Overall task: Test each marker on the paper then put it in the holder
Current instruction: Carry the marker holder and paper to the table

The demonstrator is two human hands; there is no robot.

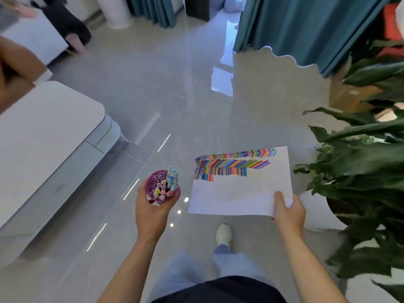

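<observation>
My left hand (150, 209) grips a purple patterned holder (153, 182) from below, out in front of me above the floor. Several capped markers (167, 185) stand inside it, caps up. My right hand (288, 212) pinches the near right corner of a white sheet of paper (236, 195). The sheet is held flat in the air to the right of the holder. Rows of many-coloured marker strokes (231, 164) cover its far part, and the near part is blank.
I stand on a glossy grey tiled floor (175, 95). A white low table (43, 132) is at the left. A large leafy potted plant (360, 160) crowds the right side. Teal curtains (295, 25) hang at the back. My shoe (224, 234) shows below the paper.
</observation>
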